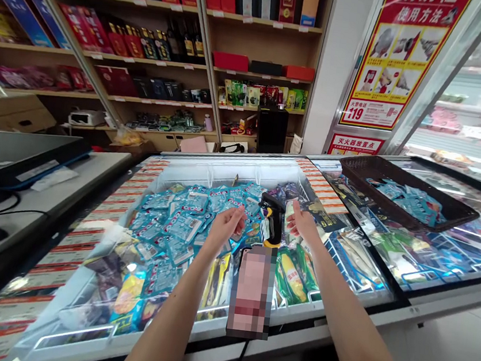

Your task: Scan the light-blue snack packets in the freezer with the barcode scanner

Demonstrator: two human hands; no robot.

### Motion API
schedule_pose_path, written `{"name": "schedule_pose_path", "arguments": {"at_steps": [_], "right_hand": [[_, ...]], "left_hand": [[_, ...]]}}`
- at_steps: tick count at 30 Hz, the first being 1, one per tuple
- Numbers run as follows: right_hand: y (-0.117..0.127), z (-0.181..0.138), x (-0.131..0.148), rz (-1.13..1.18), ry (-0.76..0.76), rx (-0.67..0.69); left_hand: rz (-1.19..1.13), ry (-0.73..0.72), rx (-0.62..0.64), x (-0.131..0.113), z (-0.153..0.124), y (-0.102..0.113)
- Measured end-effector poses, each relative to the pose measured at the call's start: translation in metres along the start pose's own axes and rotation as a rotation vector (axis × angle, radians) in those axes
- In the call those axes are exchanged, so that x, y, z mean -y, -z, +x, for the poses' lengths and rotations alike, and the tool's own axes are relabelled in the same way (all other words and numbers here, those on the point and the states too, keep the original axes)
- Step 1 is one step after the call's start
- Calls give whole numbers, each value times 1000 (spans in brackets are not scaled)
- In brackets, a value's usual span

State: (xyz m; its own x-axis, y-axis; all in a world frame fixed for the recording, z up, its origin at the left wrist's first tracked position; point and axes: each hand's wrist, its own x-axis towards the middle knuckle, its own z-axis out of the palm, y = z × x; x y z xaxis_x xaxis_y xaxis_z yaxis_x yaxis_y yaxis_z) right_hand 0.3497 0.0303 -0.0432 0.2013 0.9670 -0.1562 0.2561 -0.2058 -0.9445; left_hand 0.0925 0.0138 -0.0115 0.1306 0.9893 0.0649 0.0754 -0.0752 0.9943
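My left hand hovers over the freezer's glass top, thumb up and fingers loosely bent, holding nothing I can see. Opposite it, my right hand has its thumb raised apart from its half-bent fingers, with nothing visible in it. Between them is a black and yellow handheld barcode scanner, apart from the left hand and close to the right fingers. Below it is a phone, its lower part pixelated. Many small blue packets spread left of my hands; whether they lie on or under the glass, I cannot tell.
A dark plastic tray with more blue packets stands on the freezer at right. Frozen goods in yellow and green wrappers show beneath the glass. A counter with a dark device is at left. Shelves of boxes stand behind.
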Motion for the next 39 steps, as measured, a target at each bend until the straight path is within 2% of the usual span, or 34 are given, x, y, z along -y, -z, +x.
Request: {"name": "schedule_pose_path", "arguments": {"at_steps": [2,4,7,11,14,19,22,25,31,36,39], "right_hand": [[-3,0,-4,55,11,-69],[-5,1,-7,124,37,-133],[-8,4,-10,218,67,-96],[-5,4,-4,344,0,203],[2,-7,11,464,-40,424],[4,-32,48,624,40,793],[-10,-35,55,660,32,933],[-24,-27,48,688,6,1025],[-33,-18,41,740,16,1121],[-36,-15,43,701,-29,1063],[-36,-15,44,665,-55,1043]], "left_hand": [[-60,6,2,3,1,4],[-130,-7,54,4,2,9],[-241,-33,205,2,2,19],[-352,-14,301,-5,-1,27],[-406,38,365,-7,-5,29],[-464,115,359,-10,-10,30],[-480,137,354,-10,-12,30],[-488,162,393,-8,-10,28],[-551,179,466,2,-3,22],[-530,186,431,8,1,18],[-472,198,416,1,2,14]]}}
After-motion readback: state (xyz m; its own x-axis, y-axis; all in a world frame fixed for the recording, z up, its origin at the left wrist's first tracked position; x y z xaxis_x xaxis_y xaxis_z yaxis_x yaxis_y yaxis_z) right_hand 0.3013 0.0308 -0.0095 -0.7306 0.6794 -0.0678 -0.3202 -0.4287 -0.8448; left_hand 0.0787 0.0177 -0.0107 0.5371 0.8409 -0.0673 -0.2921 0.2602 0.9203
